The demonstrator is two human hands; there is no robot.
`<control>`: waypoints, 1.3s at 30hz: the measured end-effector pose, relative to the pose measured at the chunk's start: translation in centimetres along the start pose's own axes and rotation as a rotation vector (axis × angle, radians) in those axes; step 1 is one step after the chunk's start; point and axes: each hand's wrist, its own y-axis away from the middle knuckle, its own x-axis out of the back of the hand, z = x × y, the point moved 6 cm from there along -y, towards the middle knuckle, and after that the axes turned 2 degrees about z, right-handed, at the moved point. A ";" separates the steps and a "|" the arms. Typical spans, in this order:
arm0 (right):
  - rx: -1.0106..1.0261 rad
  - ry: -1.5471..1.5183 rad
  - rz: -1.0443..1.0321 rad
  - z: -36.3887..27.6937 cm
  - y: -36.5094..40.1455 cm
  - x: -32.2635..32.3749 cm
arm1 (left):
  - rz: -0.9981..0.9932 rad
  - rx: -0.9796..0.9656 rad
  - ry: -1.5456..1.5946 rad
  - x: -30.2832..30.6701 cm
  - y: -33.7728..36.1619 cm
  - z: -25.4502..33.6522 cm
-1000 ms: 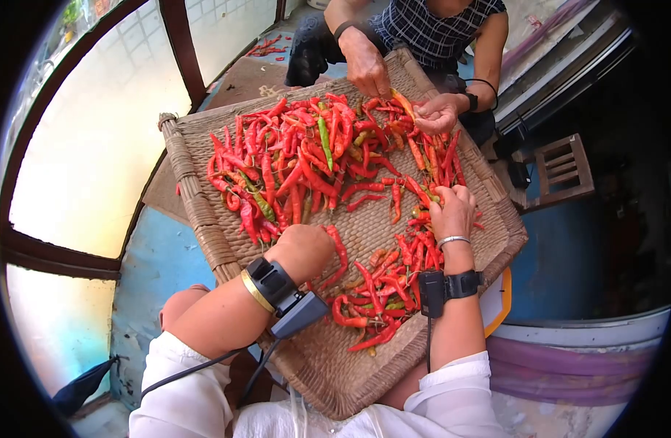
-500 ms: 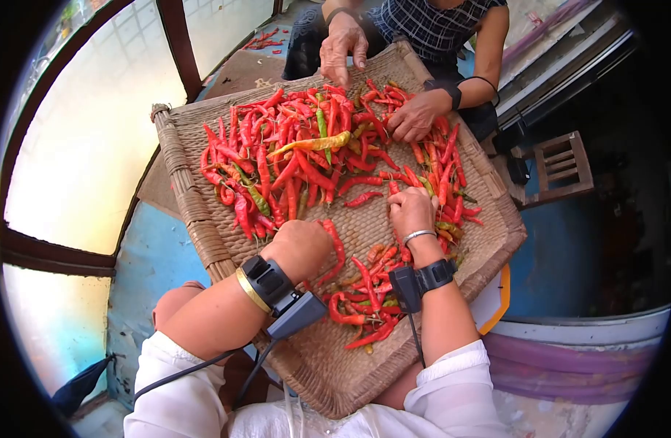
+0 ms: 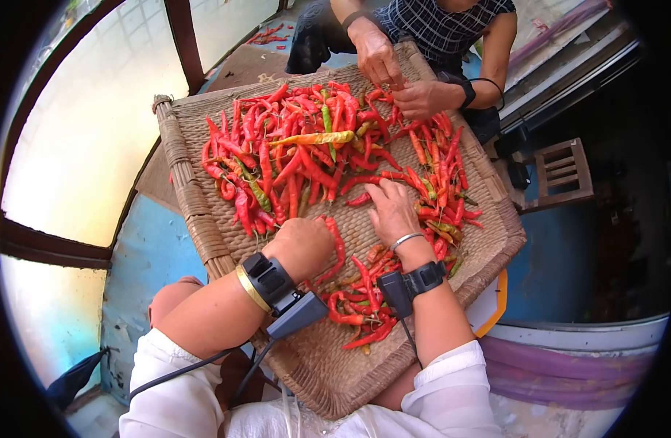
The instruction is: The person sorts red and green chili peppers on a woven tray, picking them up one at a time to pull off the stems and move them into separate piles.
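Note:
A woven basket tray (image 3: 299,372) carries a large heap of red chili peppers (image 3: 299,157), with a few green and yellow ones among them. My left hand (image 3: 303,248) is closed low over the tray's left middle, with red chilies showing from its right side. My right hand (image 3: 392,212) reaches over the centre, fingers apart, its fingertips close to a single red chili (image 3: 361,198). To the right of it lies a row of chilies (image 3: 443,182). A smaller pile (image 3: 361,306) lies nearest me, between my forearms.
Across the tray a person's two hands (image 3: 401,84) come together over the far edge. Windows (image 3: 80,146) with dark frames stand at left. A wooden stool (image 3: 565,171) is at right. More chilies (image 3: 270,35) lie on the floor beyond.
My right hand has left the right-hand row and moved left toward the single chili, fingers spreading. My left hand stays in place. The other person's hands have come together.

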 end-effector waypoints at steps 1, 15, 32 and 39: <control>0.104 0.065 0.057 -0.7 0.2 -0.4 | -0.011 0.000 -0.015 -0.1 -0.1 0.0; -0.117 0.230 0.227 2.9 -0.5 4.9 | 0.067 -0.044 -0.012 -0.3 -0.4 0.0; -0.193 0.127 -0.104 3.5 1.2 -2.6 | 0.068 -0.036 -0.016 -0.3 -0.5 0.1; -0.207 0.092 -0.091 3.3 1.1 -2.0 | 0.072 -0.018 -0.017 -0.4 -0.4 0.0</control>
